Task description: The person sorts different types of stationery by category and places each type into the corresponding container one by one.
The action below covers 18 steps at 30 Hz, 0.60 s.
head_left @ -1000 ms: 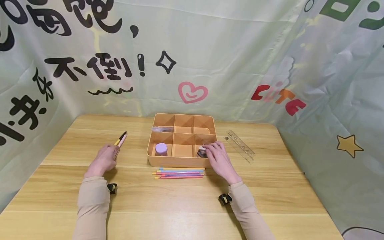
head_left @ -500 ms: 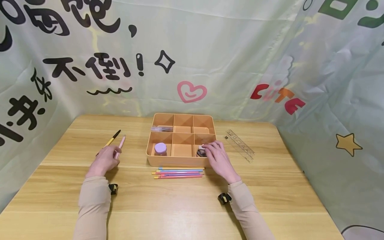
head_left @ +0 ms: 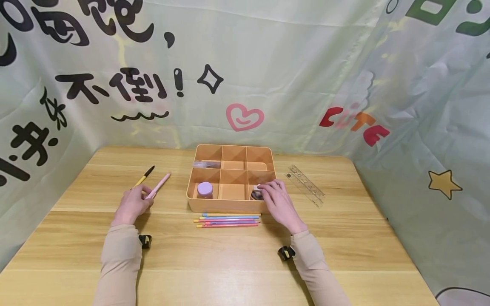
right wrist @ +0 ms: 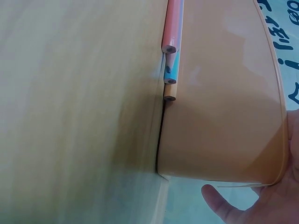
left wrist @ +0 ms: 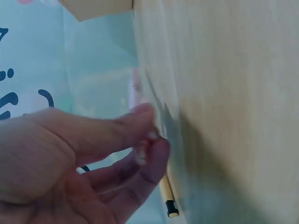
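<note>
My left hand pinches a slim pink pen between thumb and fingers, low over the table's left side. The pen slants away to the right. Just left of it lies a yellow pen with a black end, its near part hidden by the hand; its other black end shows in the left wrist view. My right hand lies over the right front corner of the orange divided box. Its fingertips reach a small white and black item in the front right compartment. The thumb extends outside the box wall.
Several coloured pencils lie along the box's front. A purple-lidded jar stands in the front left compartment, and a clear purplish item lies behind it. A transparent ruler is right of the box. Printed cloth hangs behind the table.
The pink pen has separated from the yellow pen and swung rightward in my left hand. The yellow pen now lies apart on the table. My right hand stays at the box.
</note>
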Tool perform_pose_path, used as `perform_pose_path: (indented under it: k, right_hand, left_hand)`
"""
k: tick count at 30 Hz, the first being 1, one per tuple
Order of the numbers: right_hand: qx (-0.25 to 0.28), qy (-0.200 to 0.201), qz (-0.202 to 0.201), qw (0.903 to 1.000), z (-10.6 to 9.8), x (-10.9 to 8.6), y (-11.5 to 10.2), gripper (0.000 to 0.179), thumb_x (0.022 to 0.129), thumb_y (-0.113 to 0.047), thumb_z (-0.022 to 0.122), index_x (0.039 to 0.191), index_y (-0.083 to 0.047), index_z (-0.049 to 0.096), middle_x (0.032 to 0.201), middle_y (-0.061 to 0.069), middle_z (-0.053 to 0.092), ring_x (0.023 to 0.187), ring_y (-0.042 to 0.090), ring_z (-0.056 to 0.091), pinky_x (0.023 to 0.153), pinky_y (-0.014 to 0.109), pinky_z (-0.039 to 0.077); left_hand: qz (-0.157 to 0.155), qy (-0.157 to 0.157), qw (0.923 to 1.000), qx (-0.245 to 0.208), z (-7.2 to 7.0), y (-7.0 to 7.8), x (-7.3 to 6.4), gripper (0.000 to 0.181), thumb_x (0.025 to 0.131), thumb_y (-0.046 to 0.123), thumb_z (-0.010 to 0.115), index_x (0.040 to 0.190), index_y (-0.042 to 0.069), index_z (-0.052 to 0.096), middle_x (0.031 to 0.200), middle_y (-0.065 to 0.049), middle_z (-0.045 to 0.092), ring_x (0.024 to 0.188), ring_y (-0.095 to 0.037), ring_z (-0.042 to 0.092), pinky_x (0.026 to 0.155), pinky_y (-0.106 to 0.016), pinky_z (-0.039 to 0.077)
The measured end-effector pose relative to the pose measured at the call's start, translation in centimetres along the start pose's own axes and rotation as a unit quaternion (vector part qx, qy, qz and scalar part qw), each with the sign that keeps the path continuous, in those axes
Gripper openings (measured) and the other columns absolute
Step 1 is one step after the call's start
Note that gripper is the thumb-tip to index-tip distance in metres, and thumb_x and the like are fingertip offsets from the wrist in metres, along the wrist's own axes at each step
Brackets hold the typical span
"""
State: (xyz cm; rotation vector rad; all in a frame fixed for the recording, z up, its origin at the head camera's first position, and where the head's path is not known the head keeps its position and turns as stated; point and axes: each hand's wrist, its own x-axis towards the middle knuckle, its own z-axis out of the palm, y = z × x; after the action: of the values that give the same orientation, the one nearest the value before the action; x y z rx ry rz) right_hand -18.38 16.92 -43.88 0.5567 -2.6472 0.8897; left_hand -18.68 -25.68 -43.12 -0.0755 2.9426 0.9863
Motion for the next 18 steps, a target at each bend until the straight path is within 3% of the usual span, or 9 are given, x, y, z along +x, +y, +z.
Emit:
perform_pose_path:
  k: [6, 12, 15, 18]
  right_hand:
    - [-0.01, 0.008, -0.016, 0.9998, 0.0, -0.1, -0.1, 0.025, 0.102, -0.009, 0.051, 0.114, 0.0, 0.072, 0.113, 0.015, 0.071, 0.12, 0.034, 0.051, 0.106, 0.051, 0.043]
    - [-0.016, 0.008, -0.019, 0.9997, 0.1, 0.0, -0.1, 0.025, 0.102, -0.008, 0.052, 0.114, 0.0, 0.072, 0.114, 0.015, 0.07, 0.12, 0.033, 0.051, 0.107, 0.051, 0.043]
    - [-0.012, 0.006, -0.014, 0.9998, 0.1, 0.0, -0.1, 0.025, 0.102, -0.009, 0.052, 0.115, 0.0, 0.071, 0.115, 0.015, 0.07, 0.121, 0.033, 0.05, 0.107, 0.05, 0.043]
    - [-0.005, 0.006, -0.006, 1.0, 0.1, -0.1, -0.1, 0.025, 0.102, -0.01, 0.052, 0.116, 0.0, 0.071, 0.115, 0.015, 0.07, 0.121, 0.033, 0.05, 0.106, 0.05, 0.043]
  left_hand:
    - [0.012, 0.101, 0.9941, -0.036, -0.1, 1.2, -0.2, 0.029, 0.092, 0.008, 0.067, 0.115, -0.01, 0.066, 0.094, -0.026, 0.071, 0.074, -0.026, 0.061, 0.059, -0.027, 0.042]
    - [0.034, 0.194, 0.9781, -0.067, -0.3, 3.5, -0.5, 0.024, 0.096, 0.012, 0.067, 0.111, -0.005, 0.072, 0.096, -0.024, 0.074, 0.077, -0.025, 0.064, 0.059, -0.019, 0.042]
    - [0.039, 0.235, 0.9678, -0.082, -0.1, 4.8, -0.3, 0.023, 0.095, 0.014, 0.068, 0.11, 0.0, 0.075, 0.095, -0.021, 0.076, 0.073, -0.014, 0.062, 0.06, -0.015, 0.039]
    - [0.056, 0.247, 0.962, -0.103, -0.1, 6.3, 0.1, 0.021, 0.094, 0.015, 0.069, 0.109, 0.003, 0.077, 0.092, -0.02, 0.077, 0.065, 0.0, 0.054, 0.057, -0.014, 0.037]
